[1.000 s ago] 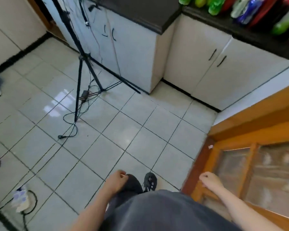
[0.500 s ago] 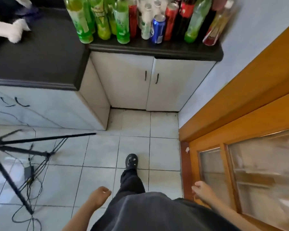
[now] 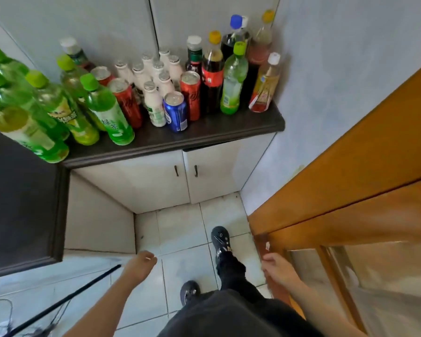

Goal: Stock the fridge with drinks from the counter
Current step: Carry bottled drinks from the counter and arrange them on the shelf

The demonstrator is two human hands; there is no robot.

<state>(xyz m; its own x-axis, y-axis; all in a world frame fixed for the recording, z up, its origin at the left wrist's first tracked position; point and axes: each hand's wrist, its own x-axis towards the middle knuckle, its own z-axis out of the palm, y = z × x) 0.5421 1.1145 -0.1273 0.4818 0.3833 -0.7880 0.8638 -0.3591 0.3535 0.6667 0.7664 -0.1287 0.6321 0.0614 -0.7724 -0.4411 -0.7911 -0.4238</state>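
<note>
Step in close to the table (image 3: 229, 128), left hand (image 3: 141, 263) and right hand (image 3: 276, 266) low, loosely curled, seemingly empty through the blur. Take from the front row standing there first, say the blue can (image 3: 176, 111), gripping mid-body to avoid toppling the tall bottles (image 3: 212, 76) crowded behind.

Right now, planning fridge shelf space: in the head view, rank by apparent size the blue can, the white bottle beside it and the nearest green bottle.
1. green bottle, clearly largest.
2. blue can and white bottle: about alike, so not ranked.
</note>
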